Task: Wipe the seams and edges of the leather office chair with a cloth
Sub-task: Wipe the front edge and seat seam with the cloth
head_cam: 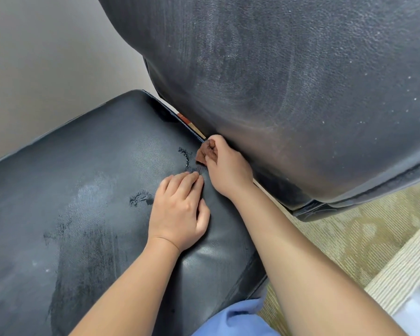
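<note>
- The black leather seat fills the lower left, its surface dull and scuffed, with pale hazy patches and several spots where the top layer has flaked into dark, ragged marks.
- The backrest rises at the upper right — grainy black leather, streaked with greyish smears and dotted with pale specks.
- The right hand pinches a small bunched brown cloth between curled fingers and thumb, holding it at the seat's rear edge, right where the gap between seat and backrest opens.
- The left hand rests on the seat just beside the right wrist, fingers together and fairly straight with their tips pressing the leather; it holds nothing.
- A plain grey wall stands behind the chair.
- Beige-green patterned carpet shows at the lower right — a paler ribbed mat lies over it near the frame edge.
- Light blue fabric of the person's clothing sits at the bottom.
</note>
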